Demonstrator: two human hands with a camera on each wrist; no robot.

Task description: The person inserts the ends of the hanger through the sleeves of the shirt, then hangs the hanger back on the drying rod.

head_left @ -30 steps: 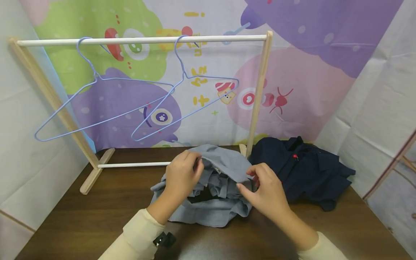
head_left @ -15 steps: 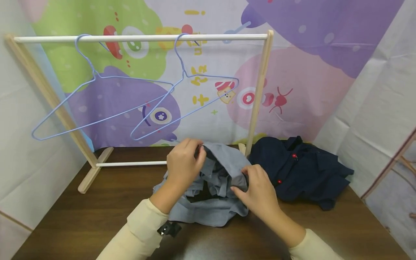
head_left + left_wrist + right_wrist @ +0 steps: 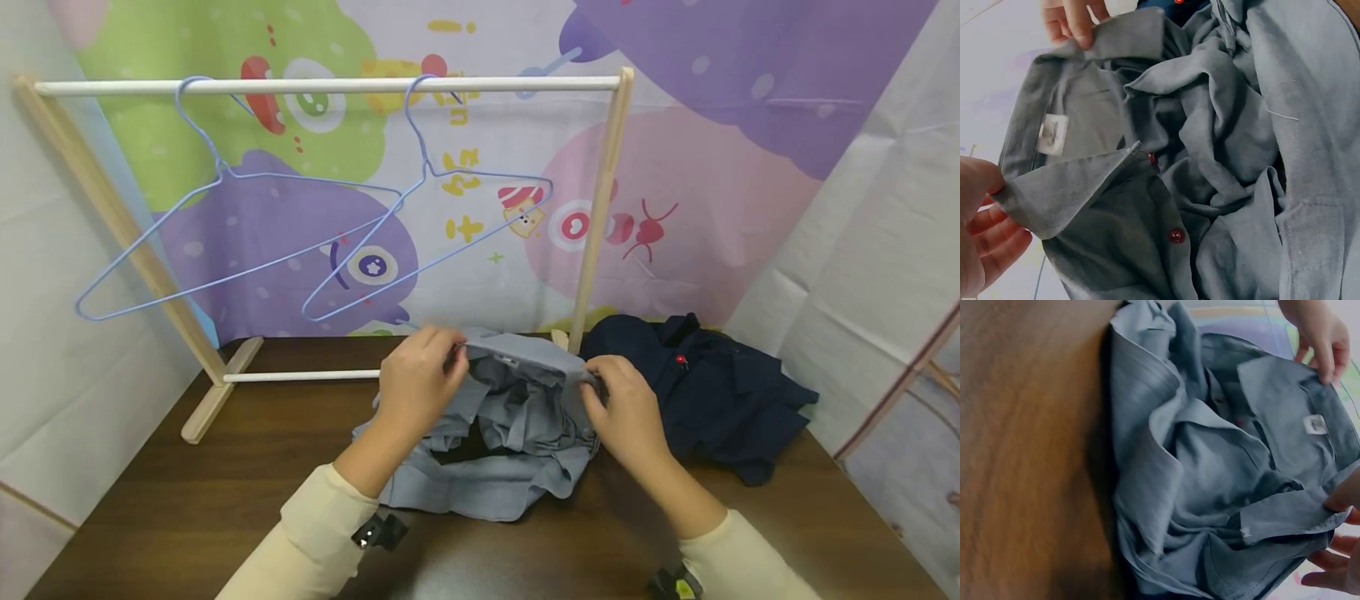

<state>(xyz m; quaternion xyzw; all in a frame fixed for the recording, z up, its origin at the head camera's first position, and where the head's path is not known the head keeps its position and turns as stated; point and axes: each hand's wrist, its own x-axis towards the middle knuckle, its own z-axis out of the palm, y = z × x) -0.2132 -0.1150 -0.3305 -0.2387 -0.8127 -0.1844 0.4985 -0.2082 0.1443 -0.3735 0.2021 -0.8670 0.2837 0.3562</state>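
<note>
A grey-blue shirt (image 3: 480,487) lies bunched on the dark wooden table, its collar (image 3: 525,350) raised between both hands. My left hand (image 3: 420,383) pinches one side of the collar; in the left wrist view its thumb presses on the collar's pointed flap (image 3: 1066,194). My right hand (image 3: 626,408) pinches the opposite side, thumb on the cloth and fingers behind. Inside the neck shows a white label (image 3: 1053,134). Red buttons (image 3: 1176,235) run down the shirt's front edge. The neck opening faces up, and the shirt's lower part stays folded on the table.
Behind the shirt stands a wooden rack (image 3: 600,225) with a white top rod (image 3: 300,86). Two blue wire hangers, a left hanger (image 3: 225,275) and a right hanger (image 3: 450,250), hang from it. At the right lies a crumpled navy garment (image 3: 720,400) with red buttons.
The right hand has moved up and right along the collar and grips its end. The collar now stretches wider between the hands. The left hand has barely moved.
</note>
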